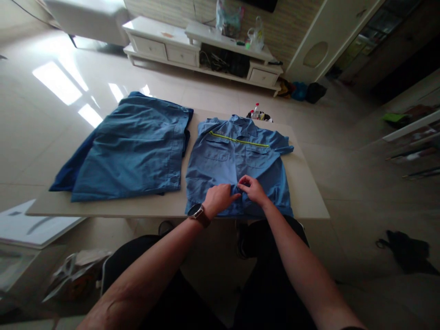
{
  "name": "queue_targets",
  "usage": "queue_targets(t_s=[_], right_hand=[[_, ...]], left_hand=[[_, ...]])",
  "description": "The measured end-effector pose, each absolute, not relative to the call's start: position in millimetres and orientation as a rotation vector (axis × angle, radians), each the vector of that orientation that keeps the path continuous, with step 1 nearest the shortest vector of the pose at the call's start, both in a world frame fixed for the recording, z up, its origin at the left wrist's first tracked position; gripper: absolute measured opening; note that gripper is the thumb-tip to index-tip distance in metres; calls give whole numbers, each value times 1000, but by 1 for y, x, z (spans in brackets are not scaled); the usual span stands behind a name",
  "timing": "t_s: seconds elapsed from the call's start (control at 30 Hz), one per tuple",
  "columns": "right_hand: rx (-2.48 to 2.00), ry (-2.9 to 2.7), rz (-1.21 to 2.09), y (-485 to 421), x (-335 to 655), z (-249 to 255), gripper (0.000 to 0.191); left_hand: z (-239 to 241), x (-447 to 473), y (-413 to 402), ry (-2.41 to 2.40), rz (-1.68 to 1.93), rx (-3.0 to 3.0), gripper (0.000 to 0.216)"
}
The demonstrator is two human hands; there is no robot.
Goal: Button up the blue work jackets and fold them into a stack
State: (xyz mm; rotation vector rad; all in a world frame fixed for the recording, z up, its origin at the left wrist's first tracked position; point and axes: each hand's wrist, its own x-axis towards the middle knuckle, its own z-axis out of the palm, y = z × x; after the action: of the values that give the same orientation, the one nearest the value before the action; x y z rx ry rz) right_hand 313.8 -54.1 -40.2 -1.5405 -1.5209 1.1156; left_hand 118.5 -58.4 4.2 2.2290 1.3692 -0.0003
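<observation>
A blue work shirt (237, 156) with a yellow chest stripe lies face up on the right part of a pale low table (305, 192). My left hand (218, 198), with a watch on its wrist, and my right hand (252, 189) meet at the shirt's front placket near the hem. Both hands pinch the fabric there, fingers closed on it. A pile of folded blue garments (134, 146) lies on the left half of the table, away from both hands.
A white TV cabinet (202, 48) with bags on top stands at the back. Small bottles (257, 112) sit past the table's far edge. A plastic bag (74, 272) lies on the floor at left, a dark item (407, 250) at right.
</observation>
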Motion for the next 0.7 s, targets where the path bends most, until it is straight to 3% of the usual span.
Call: queue_targets(t_s=[0.27, 0.57, 0.7], right_hand=[[-1332, -1251, 1456, -59, 317, -20, 33], [-1536, -1444, 1004, -50, 320, -31, 26], [-1539, -1507, 984, -50, 319, -33, 24]], left_hand=[[5, 136, -57, 1345, 192, 2176, 31], [6, 131, -49, 1371, 239, 2121, 31], [0, 129, -48, 1292, 294, 2117, 30]])
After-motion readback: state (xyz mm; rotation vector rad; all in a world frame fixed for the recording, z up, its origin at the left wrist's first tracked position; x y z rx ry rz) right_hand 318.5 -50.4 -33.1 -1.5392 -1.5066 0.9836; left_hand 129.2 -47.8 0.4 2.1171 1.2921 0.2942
